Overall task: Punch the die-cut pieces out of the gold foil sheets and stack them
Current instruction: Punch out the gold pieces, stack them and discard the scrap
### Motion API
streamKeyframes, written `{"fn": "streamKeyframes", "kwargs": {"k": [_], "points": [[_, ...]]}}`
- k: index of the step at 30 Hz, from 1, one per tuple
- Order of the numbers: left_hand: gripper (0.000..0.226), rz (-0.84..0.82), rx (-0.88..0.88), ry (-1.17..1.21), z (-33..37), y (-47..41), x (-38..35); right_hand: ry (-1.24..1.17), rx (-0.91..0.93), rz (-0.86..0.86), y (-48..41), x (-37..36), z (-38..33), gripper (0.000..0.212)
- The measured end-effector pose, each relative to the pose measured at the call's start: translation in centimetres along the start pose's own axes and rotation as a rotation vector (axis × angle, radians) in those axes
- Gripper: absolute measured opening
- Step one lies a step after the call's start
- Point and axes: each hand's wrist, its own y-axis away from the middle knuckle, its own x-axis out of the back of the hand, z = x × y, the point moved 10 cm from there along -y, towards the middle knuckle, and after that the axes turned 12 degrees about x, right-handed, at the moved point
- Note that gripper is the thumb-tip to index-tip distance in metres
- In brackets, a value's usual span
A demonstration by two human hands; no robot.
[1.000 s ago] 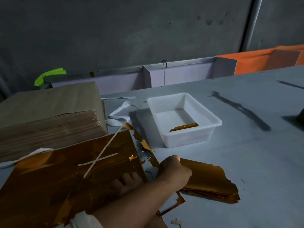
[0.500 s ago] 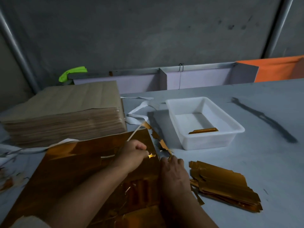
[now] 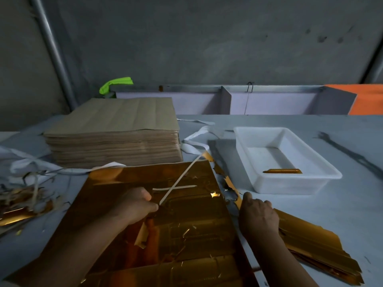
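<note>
Gold foil sheet (image 3: 196,235) lies flat on the grey table (image 3: 342,214).
The left hand (image 3: 136,206) pinches the sheet with curled fingers. The right hand (image 3: 258,216) rests on the stack of gold pieces (image 3: 315,241) just beside it; I cannot tell whether it grips.

Left hand (image 3: 134,206) on gold foil sheet (image 3: 124,179)

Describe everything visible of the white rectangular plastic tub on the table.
The white rectangular plastic tub sits upright and open-topped on the grey table, right of the large gold foil sheet. It has sloped walls and a rolled rim. One narrow gold strip lies flat on its floor near the front wall. Neither the left hand nor the right hand touches it.
</note>
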Motion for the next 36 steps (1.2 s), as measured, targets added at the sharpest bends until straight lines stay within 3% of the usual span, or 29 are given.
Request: {"fn": "streamKeyframes", "kwargs": {"k": [5, 8, 20, 24, 27, 32, 36], "points": [[0.061, 0.005, 0.056, -0.237, -1.3, 0.5, -0.2, 0.048, 0.019, 0.012, 0.0, 0.3, -0.2, 0.021], [0.066, 0.019, 0.051, -0.316, -1.5, 0.6, -0.3, 0.063, 0.038, 0.012, 0.0, 0.3, -0.3, 0.020], [0.055, -0.032, 0.040, -0.198, -1.2, 0.4, -1.1, 0.051, 0.069, -0.006, -0.1, 0.3, -0.7, 0.021], [0.048, -0.061, 0.025, -0.088, -0.9, 0.3, -1.5, -0.007, 0.061, 0.130, -0.3, 3.1, -1.3, 0.018], [0.029, -0.106, 0.008, -0.018, -0.3, 0.1, -1.9, -0.105, 0.124, 0.197, -0.2, 5.1, -3.0, 0.014], [0.019, -0.302, 0.030, 0.162, -0.7, 0.9, -2.9, -0.534, 0.248, -0.099, 1.0, 3.5, -7.2, 0.011], [0.017, -0.415, 0.028, 0.208, -1.2, 2.2, -3.8, -0.590, 0.365, -0.274, 3.2, 1.2, -10.4, 0.022]]}}
